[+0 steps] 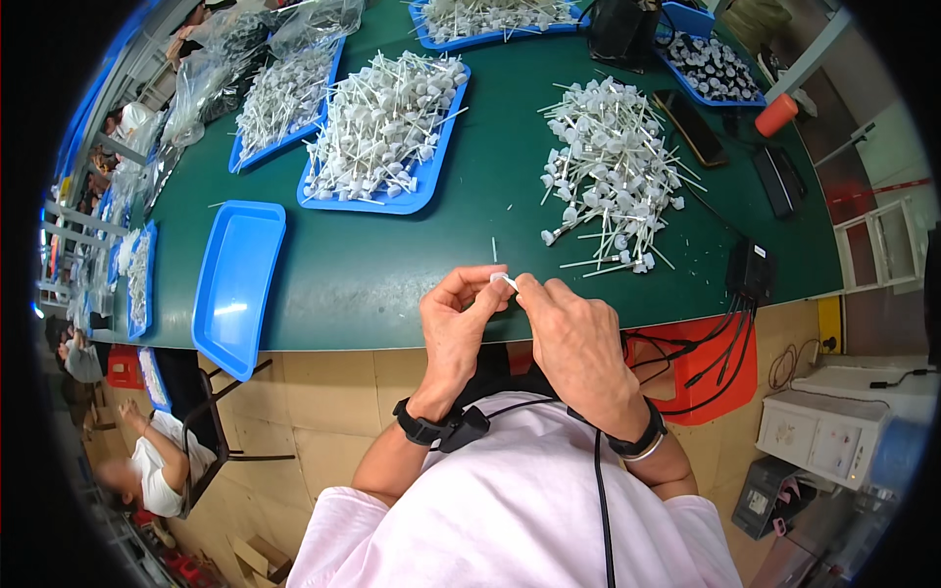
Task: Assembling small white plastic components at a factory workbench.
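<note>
Over the near edge of the green table [363, 284], my two hands meet at a small white plastic part [503, 278]. My left hand [453, 328] pinches it between thumb and fingers. From the other side, my right hand [580, 343] closes its fingertips on the same part, and those fingers hide some of it. Just beyond them, a thin pale tube [494, 250] lies on the table. A loose heap of white plastic parts with thin stems [613, 157] lies ahead to the right. Similar parts fill a blue tray [407, 203] ahead to the left.
A blue tray [237, 274] overhangs the table's near left edge. More filled trays stand at the back. On the right are a phone [691, 127], a black case [779, 181], an orange cylinder [776, 115] and a black box with cables [752, 269]. A seated person [172, 451] is at far left.
</note>
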{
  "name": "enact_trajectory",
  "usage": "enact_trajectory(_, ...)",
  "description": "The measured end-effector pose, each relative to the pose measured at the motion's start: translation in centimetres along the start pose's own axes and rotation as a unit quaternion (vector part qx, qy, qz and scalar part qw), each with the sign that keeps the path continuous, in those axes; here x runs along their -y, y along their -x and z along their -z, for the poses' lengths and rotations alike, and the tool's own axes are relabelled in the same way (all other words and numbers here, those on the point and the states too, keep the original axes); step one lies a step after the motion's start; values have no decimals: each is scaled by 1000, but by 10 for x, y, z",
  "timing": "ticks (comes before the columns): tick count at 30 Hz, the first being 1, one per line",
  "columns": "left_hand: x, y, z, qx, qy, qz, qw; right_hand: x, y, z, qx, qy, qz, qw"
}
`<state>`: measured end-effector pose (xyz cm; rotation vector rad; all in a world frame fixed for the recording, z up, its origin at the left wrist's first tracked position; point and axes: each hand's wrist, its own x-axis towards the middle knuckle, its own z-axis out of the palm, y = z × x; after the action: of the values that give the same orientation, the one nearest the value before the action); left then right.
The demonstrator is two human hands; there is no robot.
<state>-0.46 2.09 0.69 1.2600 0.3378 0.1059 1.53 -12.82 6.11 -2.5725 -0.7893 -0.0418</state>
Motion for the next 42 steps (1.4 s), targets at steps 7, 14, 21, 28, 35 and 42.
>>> enact_trajectory(7, 1, 1, -2, -9, -24, -22, 999, 3, -1, -1, 4, 10, -11, 1000)
enact_trajectory(14, 5, 2, 2, -10, -59, -54, 997, 6, -5, 1, 33, 31, -15, 999)
enact_trajectory(21, -10, -2, 9, 31, 25, 34, 999, 4, -3, 6, -23, 6, -15, 1000)
enact_trajectory(28, -19, -5, 13, 52, 46, 64, 996, 0, 3, 11, -64, -1, -22, 998)
enact_trajectory(35, -16, -10, 15, 35, 29, 26, 999, 11, -3, 14, -94, -33, 12, 995)
enact_trajectory(42, -15, -8, 14, 14, 7, -18, 1000, 11, -16, 5, -45, 7, 35, 998)
